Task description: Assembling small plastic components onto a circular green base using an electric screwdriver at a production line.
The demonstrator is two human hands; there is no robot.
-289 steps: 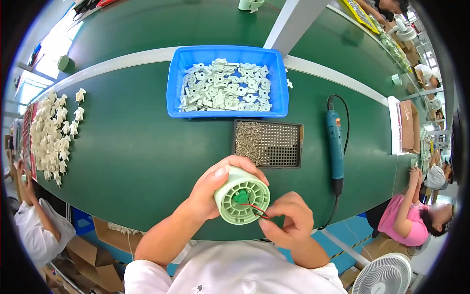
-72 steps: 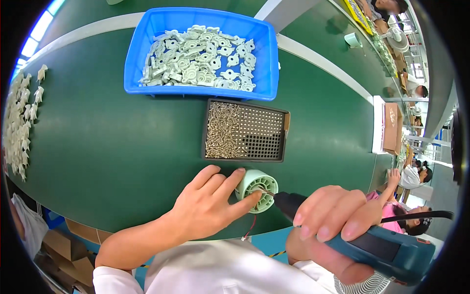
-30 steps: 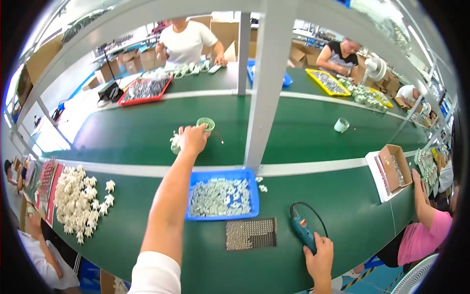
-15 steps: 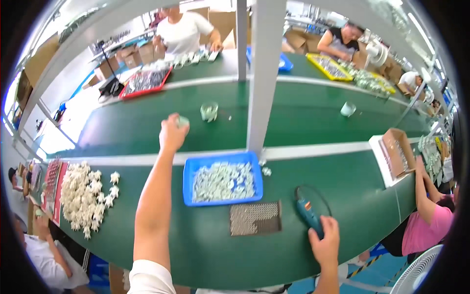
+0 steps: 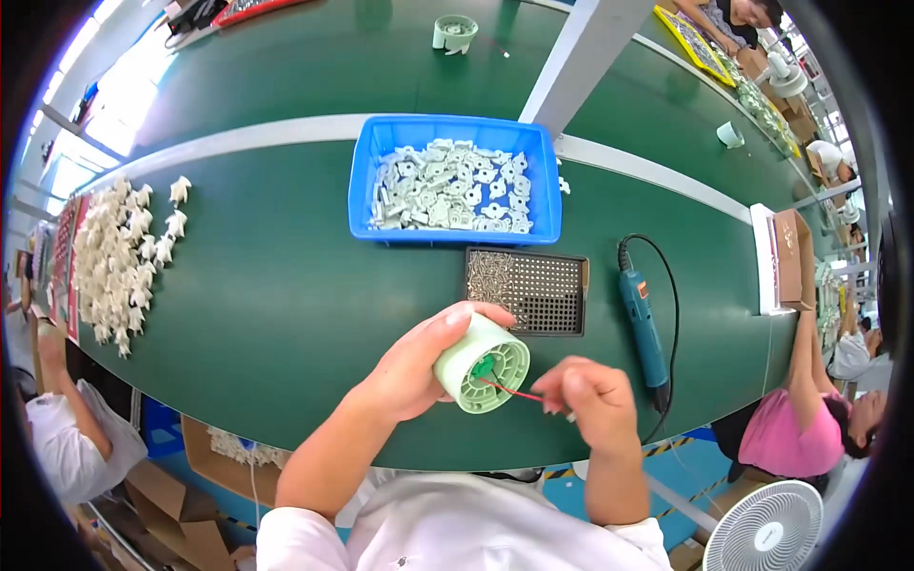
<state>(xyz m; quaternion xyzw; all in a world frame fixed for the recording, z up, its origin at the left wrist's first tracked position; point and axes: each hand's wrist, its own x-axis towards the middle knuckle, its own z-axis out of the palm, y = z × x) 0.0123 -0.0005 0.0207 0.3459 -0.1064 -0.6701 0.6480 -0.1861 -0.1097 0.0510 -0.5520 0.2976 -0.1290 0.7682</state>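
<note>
A round, pale green plastic housing point(image 5: 458, 360) rests in my left hand point(image 5: 411, 373), its hollow ribbed side tilted toward me. Inside it sits a small bright green part point(image 5: 484, 367), from which thin wires come out. My right hand point(image 5: 595, 402) pinches the red wire point(image 5: 520, 392) to the right of the housing; a small pale end shows by its fingers. Beyond both hands lies a dark perforated tray point(image 5: 562, 297) partly filled with small screws point(image 5: 489, 274). A teal electric screwdriver point(image 5: 644, 328) with a black cord lies on the green table right of the tray.
Behind the tray stands a blue bin point(image 5: 360, 205) of pale green flat parts. White star-like pieces point(image 5: 112, 257) are heaped at left. A grey post point(image 5: 586, 62) rises behind the bin. Another pale green housing point(image 5: 455, 34) stands farther back. A cardboard box point(image 5: 792, 257) and co-workers are at right.
My left hand has come back from the far strip with a pale green housing. The right hand has let go of the screwdriver and now pinches the red wire. The view has tipped downward.
</note>
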